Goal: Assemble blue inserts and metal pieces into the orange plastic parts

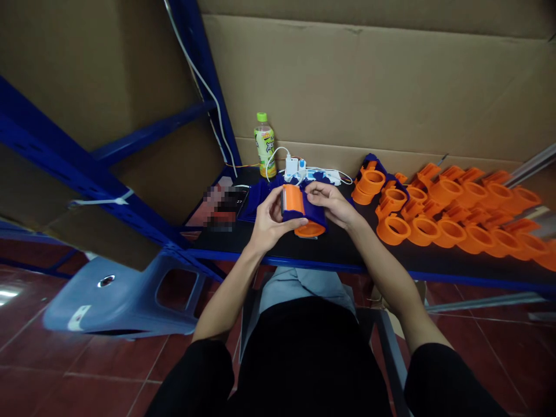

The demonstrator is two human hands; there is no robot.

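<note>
An orange and dark blue plastic part [293,200], with an orange ring at its lower end, is held in front of me above the black shelf. My left hand [270,223] wraps around its left side, the thumb lying along the near edge. My right hand [332,202] grips the blue right side with bent fingers; its fingertips are partly hidden. Beyond the hands stands a white plug adapter [292,168] with cables. To the right, orange ring-shaped parts [423,230] are lined up in rows, a few with blue pieces attached.
A green-capped drink bottle [265,145] stands at the back, against cardboard [369,87]. A phone-like dark screen [232,200] lies left, partly blurred. Blue metal framing [130,214] rises at the left, with a blue plastic stool [113,295] below it.
</note>
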